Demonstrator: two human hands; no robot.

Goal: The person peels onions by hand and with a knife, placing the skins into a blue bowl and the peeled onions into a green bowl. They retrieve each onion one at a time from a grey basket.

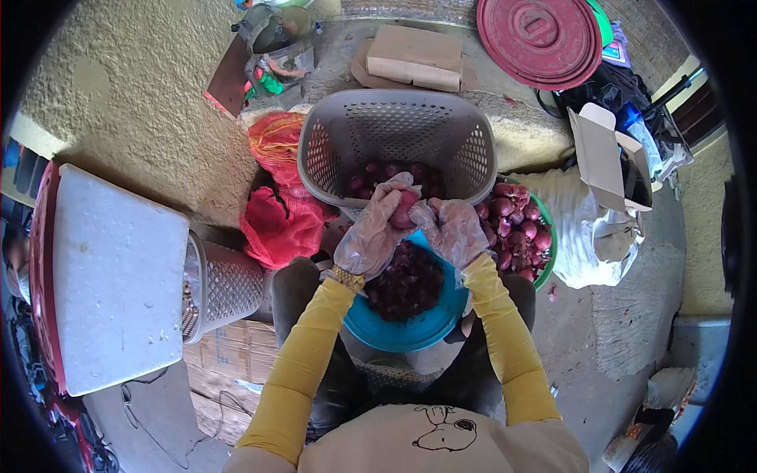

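Note:
My left hand (374, 230), in a clear plastic glove, is closed around a red onion (404, 210). Close beside the onion is my gloved right hand (455, 229), its fingers bent together; whatever they pinch is hidden. Below both hands, a blue basin (432, 329) between my legs contains dark red onion skins (404, 285). Beyond them stands a grey perforated basket (398, 101) with several red onions (388, 170) at its bottom. To the right, a green-rimmed basin (551, 256) is heaped with red onions (516, 225), partly behind my right hand.
Red mesh sacks (277, 225) lie left of the basket. Further left, a white foam board (118, 276) stands near another perforated basket (229, 285). A white sack (587, 236) and an open carton (603, 158) sit right. Behind are flat cardboard (414, 57) and a red lid (539, 35).

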